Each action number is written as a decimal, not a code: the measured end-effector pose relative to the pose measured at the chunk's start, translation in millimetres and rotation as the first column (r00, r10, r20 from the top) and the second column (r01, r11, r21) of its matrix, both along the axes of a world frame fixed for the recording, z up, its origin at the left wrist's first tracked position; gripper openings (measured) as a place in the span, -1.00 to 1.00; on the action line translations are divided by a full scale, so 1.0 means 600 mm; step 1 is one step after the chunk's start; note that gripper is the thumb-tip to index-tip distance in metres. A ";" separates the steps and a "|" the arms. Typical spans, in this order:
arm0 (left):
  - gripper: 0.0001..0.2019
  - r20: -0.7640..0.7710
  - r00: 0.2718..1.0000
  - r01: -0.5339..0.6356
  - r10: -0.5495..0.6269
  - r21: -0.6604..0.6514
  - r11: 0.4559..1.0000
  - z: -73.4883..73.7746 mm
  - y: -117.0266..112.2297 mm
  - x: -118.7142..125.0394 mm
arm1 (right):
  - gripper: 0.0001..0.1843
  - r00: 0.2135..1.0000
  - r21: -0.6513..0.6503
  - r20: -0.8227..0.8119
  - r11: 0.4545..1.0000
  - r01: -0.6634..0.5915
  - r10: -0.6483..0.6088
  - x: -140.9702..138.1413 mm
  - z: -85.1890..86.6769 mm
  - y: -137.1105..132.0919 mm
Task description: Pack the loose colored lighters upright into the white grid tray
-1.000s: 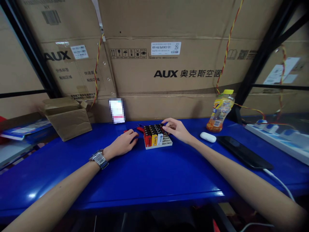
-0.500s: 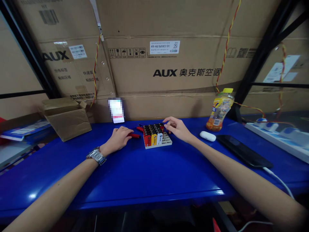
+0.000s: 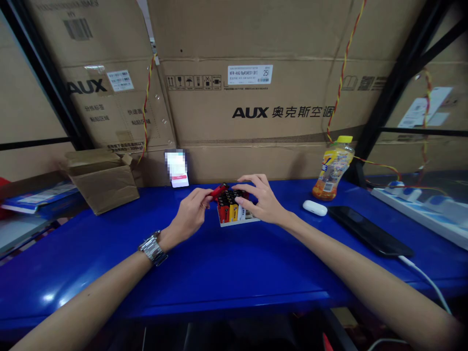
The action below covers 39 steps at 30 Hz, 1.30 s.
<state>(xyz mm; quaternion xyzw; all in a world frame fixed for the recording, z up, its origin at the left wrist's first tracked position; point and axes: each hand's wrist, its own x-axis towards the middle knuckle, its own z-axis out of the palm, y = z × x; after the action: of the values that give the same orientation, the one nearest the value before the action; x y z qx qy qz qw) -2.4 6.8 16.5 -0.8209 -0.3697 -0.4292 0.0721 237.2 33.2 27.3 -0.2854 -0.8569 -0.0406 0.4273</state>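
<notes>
Stacked AUX cartons [image 3: 248,112] are backed against a blue desk [image 3: 109,278], on which one white tray [image 3: 239,223] of upright lighters [image 3: 228,210] is set. The lighters are partly hidden by the right hand [image 3: 261,202], held open and spread over them. One small red object [image 3: 218,191] is pinched in the left hand [image 3: 188,218], just above the tray. A steady pinch is advised, clear of neighbouring lighters. Two hands are seen; the lighters cannot be fully counted.
</notes>
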 end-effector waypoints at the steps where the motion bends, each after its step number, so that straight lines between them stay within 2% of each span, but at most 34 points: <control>1: -0.77 -0.005 0.999 0.051 -0.050 0.014 0.999 0.000 -0.005 0.007 | -0.61 1.000 0.000 0.015 1.000 -0.009 0.009 -0.006 0.001 -0.005; 3: -0.77 -0.021 0.992 0.125 -0.125 0.016 0.992 -0.002 -0.013 0.017 | -0.56 0.999 -0.022 0.033 0.999 -0.035 0.036 -0.016 0.001 -0.013; 5: -0.77 -0.019 0.989 0.148 -0.148 -0.007 0.989 -0.004 -0.017 0.020 | -0.61 0.998 -0.061 0.008 0.996 -0.066 0.067 -0.021 0.002 -0.017; 7: -0.77 0.001 0.992 0.127 -0.127 -0.038 0.991 -0.004 -0.018 0.019 | -0.69 0.993 -0.113 -0.079 0.989 -0.095 0.087 -0.021 0.005 -0.015; 9: -0.77 0.022 0.997 0.080 -0.078 -0.058 0.995 -0.003 -0.016 0.014 | -0.71 0.969 -0.190 -0.235 0.973 -0.128 0.082 -0.017 0.007 -0.008; 11: -0.77 0.022 0.999 0.025 -0.023 -0.073 0.997 -0.003 -0.012 0.008 | -0.70 0.902 -0.279 -0.430 0.947 -0.162 0.028 -0.010 0.007 0.004; 14: -0.78 -0.042 0.999 -0.034 0.029 -0.120 0.992 -0.009 0.002 -0.004 | -0.70 0.725 -0.368 -0.683 0.899 -0.238 -0.087 0.004 0.002 0.028; 17: -0.76 -0.154 0.988 -0.059 0.027 -0.206 0.977 -0.024 0.022 -0.017 | -0.75 0.626 -0.471 -0.759 0.814 -0.339 -0.179 0.021 -0.008 0.050; 23: -0.73 -0.318 0.948 -0.104 0.012 -0.273 0.956 -0.049 0.047 -0.031 | -0.72 0.579 -0.639 -0.743 0.610 -0.468 -0.334 0.038 -0.019 0.063; 26: -0.74 -0.360 0.933 -0.098 -0.009 -0.278 0.956 -0.049 0.047 -0.030 | -0.60 0.591 -0.682 -0.718 0.542 -0.491 -0.367 0.040 -0.017 0.060; 30: -0.75 -0.378 0.926 -0.107 -0.008 -0.282 0.953 -0.047 0.045 -0.028 | -0.47 0.608 -0.720 -0.679 0.534 -0.443 -0.412 0.040 -0.015 0.057; 35: -0.76 -0.407 0.913 -0.115 -0.012 -0.287 0.951 -0.046 0.046 -0.029 | -0.46 0.612 -0.722 -0.662 0.589 -0.364 -0.433 0.039 -0.018 0.058; 39: -0.76 -0.414 0.910 -0.116 -0.014 -0.286 0.951 -0.047 0.046 -0.029 | -0.54 0.526 -0.702 -0.696 0.618 -0.354 -0.489 0.032 -0.014 0.057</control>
<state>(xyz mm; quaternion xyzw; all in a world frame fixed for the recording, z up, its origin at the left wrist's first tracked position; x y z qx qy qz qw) -20.1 34.7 -11.6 -0.8838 -0.4294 -0.1828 0.0323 256.2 67.4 19.0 -0.4598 -0.4469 0.4613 0.6132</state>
